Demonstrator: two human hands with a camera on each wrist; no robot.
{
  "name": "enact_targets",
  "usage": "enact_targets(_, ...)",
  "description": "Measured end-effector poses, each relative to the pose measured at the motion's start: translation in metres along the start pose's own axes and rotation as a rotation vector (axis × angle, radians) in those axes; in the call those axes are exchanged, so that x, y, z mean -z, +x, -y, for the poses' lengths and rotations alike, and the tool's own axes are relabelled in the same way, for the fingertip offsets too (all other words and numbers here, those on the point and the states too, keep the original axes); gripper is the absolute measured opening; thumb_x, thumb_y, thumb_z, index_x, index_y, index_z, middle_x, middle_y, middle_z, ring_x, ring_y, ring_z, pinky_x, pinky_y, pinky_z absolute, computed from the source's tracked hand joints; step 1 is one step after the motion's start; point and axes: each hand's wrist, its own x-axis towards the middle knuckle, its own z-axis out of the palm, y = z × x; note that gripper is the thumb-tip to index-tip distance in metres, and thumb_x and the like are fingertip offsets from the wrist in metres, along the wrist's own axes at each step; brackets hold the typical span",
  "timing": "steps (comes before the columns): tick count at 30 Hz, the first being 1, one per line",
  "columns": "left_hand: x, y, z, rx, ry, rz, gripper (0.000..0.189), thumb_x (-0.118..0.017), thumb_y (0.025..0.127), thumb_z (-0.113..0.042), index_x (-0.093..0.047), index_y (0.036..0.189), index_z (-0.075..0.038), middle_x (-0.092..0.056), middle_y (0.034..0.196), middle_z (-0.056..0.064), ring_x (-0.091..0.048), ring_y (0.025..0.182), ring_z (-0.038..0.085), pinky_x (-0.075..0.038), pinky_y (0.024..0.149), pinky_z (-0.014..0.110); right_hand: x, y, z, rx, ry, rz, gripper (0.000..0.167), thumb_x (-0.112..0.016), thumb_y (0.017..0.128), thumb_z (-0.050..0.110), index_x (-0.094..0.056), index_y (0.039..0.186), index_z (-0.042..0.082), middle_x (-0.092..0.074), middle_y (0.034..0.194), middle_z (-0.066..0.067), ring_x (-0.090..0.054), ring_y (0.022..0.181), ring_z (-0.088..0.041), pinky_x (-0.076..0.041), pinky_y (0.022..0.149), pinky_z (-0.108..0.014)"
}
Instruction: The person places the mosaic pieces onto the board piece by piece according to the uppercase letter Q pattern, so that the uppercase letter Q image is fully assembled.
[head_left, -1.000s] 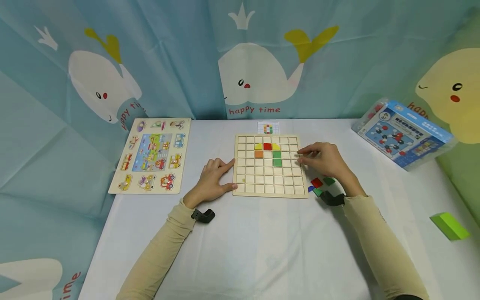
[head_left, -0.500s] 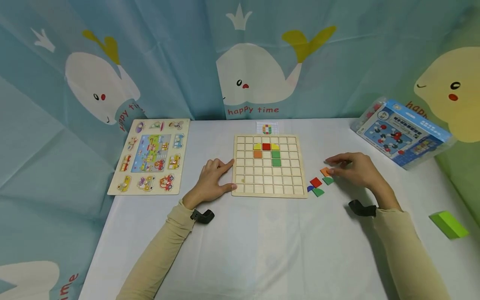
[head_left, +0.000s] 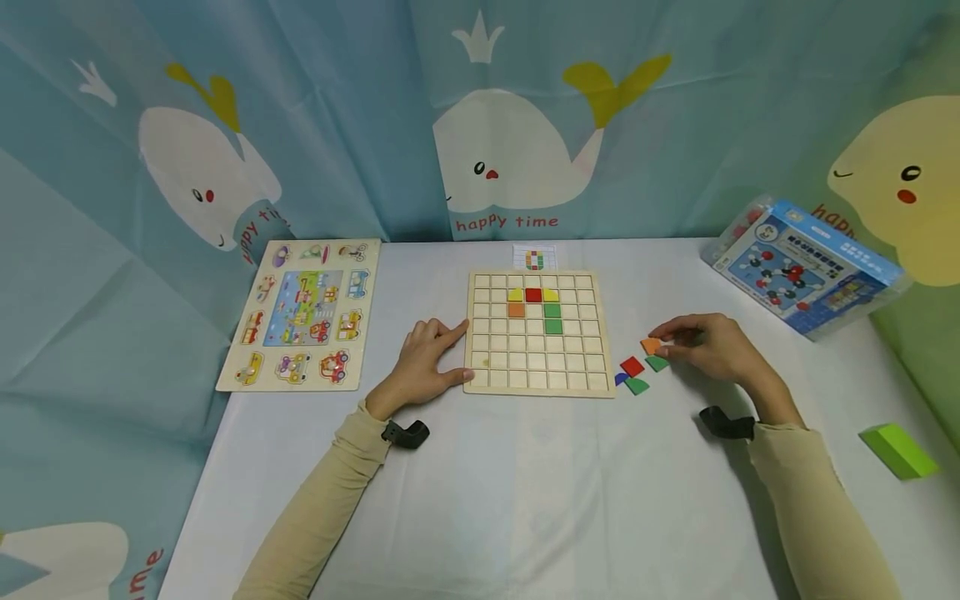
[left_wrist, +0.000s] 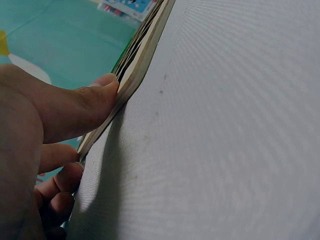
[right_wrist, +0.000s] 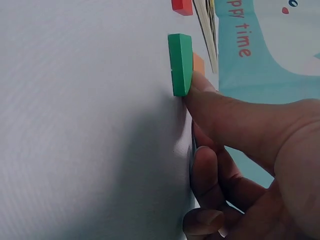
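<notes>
My left hand (head_left: 427,362) rests at the left side of a wooden grid board (head_left: 495,379), thumb and index finger spread and touching its edge. In the left wrist view the thumb (left_wrist: 95,102) presses against the board's rim (left_wrist: 137,75). On the board sit yellow tiles (head_left: 551,295), a red tile (head_left: 533,295), an orange tile (head_left: 516,310) and green tiles (head_left: 552,310). Right of the board, my right hand (head_left: 705,343) pinches a loose orange tile (head_left: 649,344) between thumb and index finger. A green quarter-round tile (right_wrist: 181,65) lies against the thumb.
More loose tiles lie beside the board: a red one (head_left: 632,367), a green one (head_left: 637,386) and a blue one (head_left: 621,378). A pattern card (head_left: 535,257) lies behind it. Around are a picture puzzle (head_left: 247,367), a blue box (head_left: 806,267) and a green block (head_left: 898,451).
My right hand has moved from the board's right edge out to the loose tiles, and its fingers have closed in on the orange one. The left hand stays at the board.
</notes>
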Motion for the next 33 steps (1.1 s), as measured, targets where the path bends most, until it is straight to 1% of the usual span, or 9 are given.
enact_targets(6,0.0003,-0.0012,-0.0001,0.001,0.006,0.002,0.085,-0.084,0.092,-0.035,-0.044,0.162,-0.009,-0.05,0.113,0.009,-0.036,0.098,0.023,-0.028,0.091,0.04,-0.0017,0.0004,-0.0014,-0.018,0.025,-0.001,0.03,-0.084,0.092,0.012,-0.071,0.115,-0.002,-0.07,0.105,-0.018,-0.059,0.094,-0.031,-0.047,0.073,-0.019)
enact_targets(12,0.0009,-0.0024,0.0002,0.001,0.003,-0.002,0.085,-0.084,0.092,-0.034,-0.044,0.162,-0.008,-0.049,0.112,0.009,-0.036,0.097,0.023,-0.028,0.09,0.04,-0.005,-0.0012,-0.0027,-0.021,0.036,-0.045,0.028,-0.082,0.095,0.02,-0.071,0.111,0.0,-0.07,0.1,-0.015,-0.06,0.088,-0.026,-0.049,0.07,-0.022)
enact_targets(14,0.0005,-0.0024,0.0007,0.002,0.005,0.0,0.085,-0.084,0.092,-0.034,-0.044,0.162,-0.009,-0.049,0.112,0.009,-0.036,0.098,0.023,-0.028,0.09,0.04,-0.0057,-0.0016,-0.0035,-0.019,0.053,-0.059,0.028,-0.082,0.095,0.019,-0.07,0.111,0.001,-0.07,0.101,-0.014,-0.06,0.087,-0.025,-0.049,0.07,-0.021)
enact_targets(18,0.0005,-0.0026,0.0012,0.004,0.005,0.003,0.084,-0.084,0.092,-0.034,-0.045,0.162,-0.009,-0.049,0.111,0.009,-0.036,0.098,0.022,-0.027,0.09,0.039,-0.007,-0.0014,-0.0054,-0.002,0.075,-0.087,0.029,-0.08,0.095,0.014,-0.068,0.118,0.001,-0.068,0.101,-0.015,-0.059,0.085,-0.023,-0.049,0.069,-0.02)
enact_targets(22,0.001,-0.0025,0.0012,-0.004,-0.001,-0.002,0.085,-0.084,0.091,-0.034,-0.045,0.162,-0.008,-0.049,0.111,0.009,-0.036,0.097,0.023,-0.027,0.09,0.04,-0.007,-0.0009,-0.0066,0.016,0.09,-0.109,0.039,-0.075,0.098,0.009,-0.063,0.135,0.003,-0.066,0.099,-0.016,-0.057,0.081,-0.022,-0.048,0.066,-0.023)
enact_targets(25,0.0005,-0.002,0.0015,-0.01,0.004,-0.009,0.085,-0.084,0.091,-0.035,-0.045,0.161,-0.008,-0.05,0.112,0.009,-0.036,0.098,0.023,-0.028,0.091,0.041,-0.006,-0.0003,-0.0058,0.003,0.097,-0.11,0.045,-0.069,0.101,0.01,-0.06,0.145,0.009,-0.063,0.099,-0.015,-0.054,0.081,-0.023,-0.045,0.066,-0.027)
enact_targets(28,0.0002,-0.0014,0.0015,-0.014,-0.001,-0.011,0.085,-0.084,0.091,-0.035,-0.045,0.162,-0.008,-0.051,0.113,0.01,-0.037,0.099,0.024,-0.029,0.092,0.042,-0.0053,0.0005,-0.0027,-0.029,0.109,-0.097,0.041,-0.065,0.104,0.015,-0.063,0.145,0.012,-0.062,0.101,-0.015,-0.051,0.085,-0.024,-0.043,0.067,-0.029)
enact_targets(30,0.0,-0.0014,0.0014,-0.017,-0.005,-0.013,0.085,-0.084,0.091,-0.035,-0.045,0.161,-0.007,-0.051,0.113,0.01,-0.037,0.099,0.024,-0.029,0.092,0.042,-0.0057,0.0015,-0.0006,-0.047,0.116,-0.087,0.037,-0.062,0.105,0.016,-0.066,0.142,0.012,-0.063,0.104,-0.015,-0.049,0.087,-0.025,-0.042,0.067,-0.03)
enact_targets(33,-0.0007,-0.001,0.0016,-0.019,-0.011,-0.014,0.085,-0.084,0.091,-0.035,-0.045,0.161,-0.007,-0.051,0.113,0.01,-0.036,0.098,0.024,-0.029,0.092,0.042,-0.0077,0.0034,0.0018,-0.052,0.126,-0.092,0.033,-0.062,0.105,0.017,-0.067,0.138,0.01,-0.063,0.106,-0.017,-0.05,0.088,-0.027,-0.042,0.067,-0.03)
